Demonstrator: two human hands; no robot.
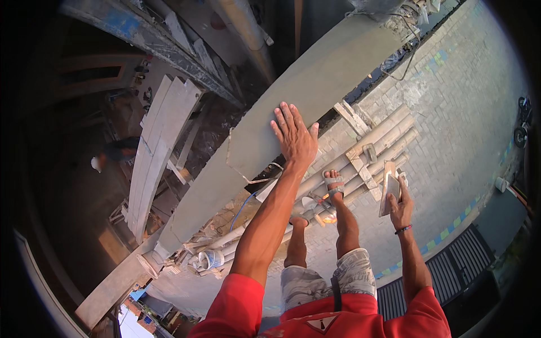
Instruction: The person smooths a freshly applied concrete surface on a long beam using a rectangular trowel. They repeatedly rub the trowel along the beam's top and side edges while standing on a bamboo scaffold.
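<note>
Left hand (296, 139) on grey plaster (338, 65), trowel (387, 191) in right hand (401, 209)
Left fingers (286, 116) lie slightly spread; the right hand grips the trowel, well right of the plaster. Lettering (362, 272) marks the shorts (304, 287).

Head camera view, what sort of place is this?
Likely a building site beside paved ground: smooth grey surface under the left hand, long poles underfoot, and a flat trowel in the right hand.

Left hand (297, 139) touches slab (332, 67); right hand (402, 207) holds trowel (387, 188).
</note>
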